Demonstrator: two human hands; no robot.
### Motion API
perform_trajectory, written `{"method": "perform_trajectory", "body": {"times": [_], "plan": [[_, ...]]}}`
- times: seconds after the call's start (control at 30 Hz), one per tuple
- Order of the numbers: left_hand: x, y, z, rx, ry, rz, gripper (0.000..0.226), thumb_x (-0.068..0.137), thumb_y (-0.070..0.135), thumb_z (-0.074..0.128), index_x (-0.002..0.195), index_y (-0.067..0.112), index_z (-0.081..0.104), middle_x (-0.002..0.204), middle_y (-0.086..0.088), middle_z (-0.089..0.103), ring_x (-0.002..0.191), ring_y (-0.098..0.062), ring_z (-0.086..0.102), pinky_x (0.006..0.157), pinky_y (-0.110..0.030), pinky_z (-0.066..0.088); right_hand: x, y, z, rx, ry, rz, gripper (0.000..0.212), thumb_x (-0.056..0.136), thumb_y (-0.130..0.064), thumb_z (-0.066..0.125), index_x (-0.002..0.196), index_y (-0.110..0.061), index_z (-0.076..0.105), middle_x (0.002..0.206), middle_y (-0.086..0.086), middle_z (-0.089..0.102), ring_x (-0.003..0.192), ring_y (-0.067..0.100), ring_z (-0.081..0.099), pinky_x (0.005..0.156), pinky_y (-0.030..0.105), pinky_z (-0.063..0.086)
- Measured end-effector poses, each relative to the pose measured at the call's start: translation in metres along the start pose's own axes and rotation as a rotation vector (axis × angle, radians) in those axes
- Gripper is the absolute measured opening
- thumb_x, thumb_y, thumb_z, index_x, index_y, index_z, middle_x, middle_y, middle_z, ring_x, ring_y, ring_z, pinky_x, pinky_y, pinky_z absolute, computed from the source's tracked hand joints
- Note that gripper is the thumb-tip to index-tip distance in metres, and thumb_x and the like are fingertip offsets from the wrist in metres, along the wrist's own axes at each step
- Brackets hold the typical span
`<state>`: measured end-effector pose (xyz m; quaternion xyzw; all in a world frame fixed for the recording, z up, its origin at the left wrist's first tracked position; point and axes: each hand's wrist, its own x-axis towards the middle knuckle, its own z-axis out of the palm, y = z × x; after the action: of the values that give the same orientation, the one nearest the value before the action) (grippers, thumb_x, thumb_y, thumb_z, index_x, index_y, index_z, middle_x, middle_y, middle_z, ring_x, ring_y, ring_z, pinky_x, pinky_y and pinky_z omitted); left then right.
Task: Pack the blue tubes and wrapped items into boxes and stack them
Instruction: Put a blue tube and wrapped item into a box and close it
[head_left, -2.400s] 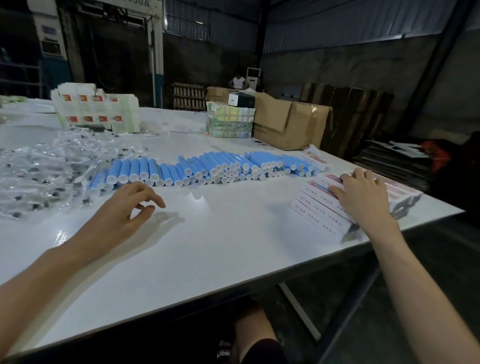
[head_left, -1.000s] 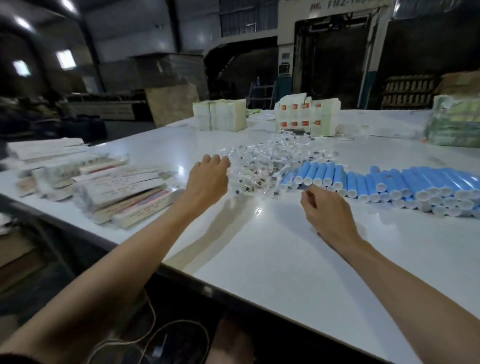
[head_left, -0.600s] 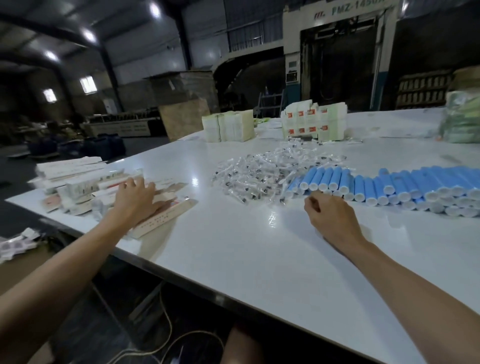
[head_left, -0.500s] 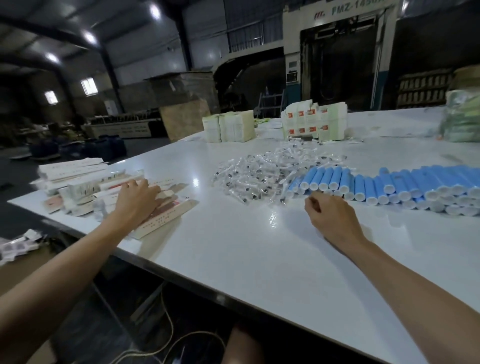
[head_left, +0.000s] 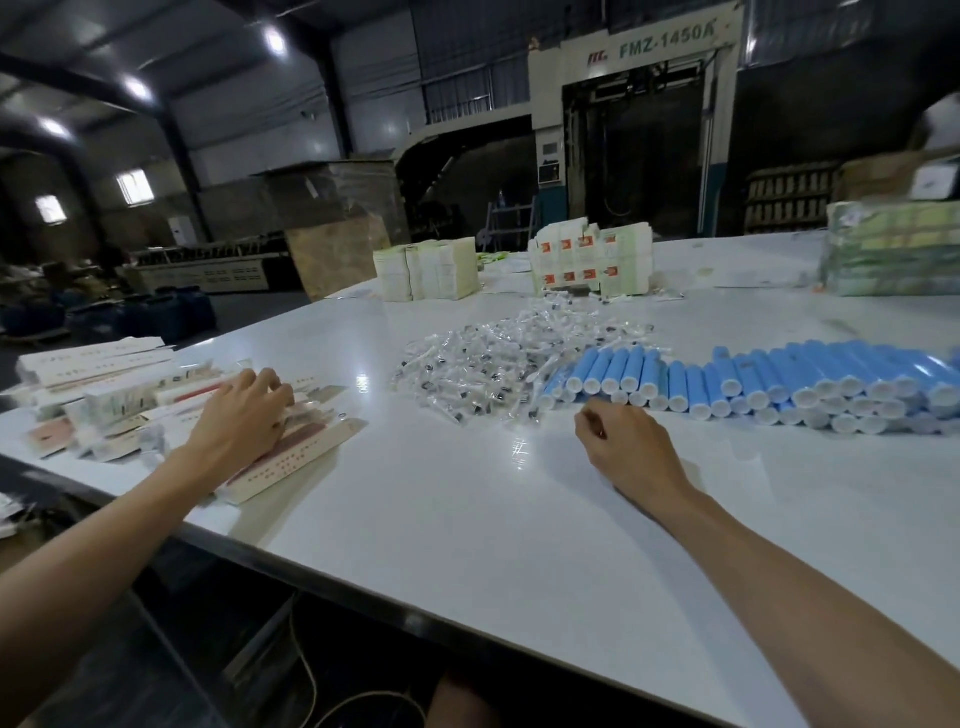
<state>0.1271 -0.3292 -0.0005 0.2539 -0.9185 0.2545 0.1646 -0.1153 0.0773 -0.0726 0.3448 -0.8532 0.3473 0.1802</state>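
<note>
Resting on a loose pile of long flat cardboard boxes with red print, the left hand lies palm down near the left edge of the white table. Its fingers are bent, with the tips on the boxes, but I cannot tell if they really grip one box or only touch it. More of these flat boxes lie behind the hand, some in a low stack and some spread in disorder, up to the table edge. The right hand is on the table top in the middle, with its fingers curled in toward the palm, and nothing is visible inside them. It is just in front of the blue plastic tubes with white caps, close to them but not touching. The tubes lie side by side in a long row, partly in two layers, which goes to the right edge of the picture, with the caps pointing to the person. At the left end of this row, touching it, is a heap of small items in clear wrapping. Farther back on the table stand two blocks of white folded cartons, one with red squares on it, and a green wrapped bundle at the right.
</note>
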Motion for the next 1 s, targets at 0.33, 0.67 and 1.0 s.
{"method": "perform_trajectory", "body": {"times": [0.33,0.67,1.0], "plan": [[0.045,0.047,-0.049,-0.77,-0.04,-0.157,0.025,0.11,0.033,0.058,0.126,0.024,0.041,0.103,-0.008,0.07,0.074,-0.022,0.068,0.058,-0.036,0.048,-0.001,0.0,-0.001,0.024,-0.03,0.011,0.031,0.105,-0.028,0.054,0.077,-0.015,0.054,0.065,-0.006,0.053,0.065,0.021,0.053,0.059,0.036,0.037],[0.065,0.21,-0.08,-1.929,-0.38,-0.01,0.029,0.11,0.03,0.06,0.131,0.012,0.067,0.118,-0.009,0.081,0.105,-0.03,0.08,0.088,-0.045,0.065,0.003,0.0,-0.008,0.155,0.005,0.156,0.028,0.104,-0.03,0.054,0.082,-0.015,0.065,0.074,0.002,0.069,0.074,0.023,0.066,0.072,0.043,0.054],[0.06,0.286,-0.061,-2.17,-0.221,-0.066,0.032,0.104,0.026,0.071,0.134,0.014,0.066,0.118,-0.002,0.082,0.101,-0.023,0.081,0.079,-0.033,0.065,0.082,0.051,-0.038,0.091,0.172,0.531,0.017,0.101,-0.016,0.051,0.104,-0.009,0.066,0.1,0.01,0.071,0.081,0.024,0.063,0.069,0.038,0.052]]}}
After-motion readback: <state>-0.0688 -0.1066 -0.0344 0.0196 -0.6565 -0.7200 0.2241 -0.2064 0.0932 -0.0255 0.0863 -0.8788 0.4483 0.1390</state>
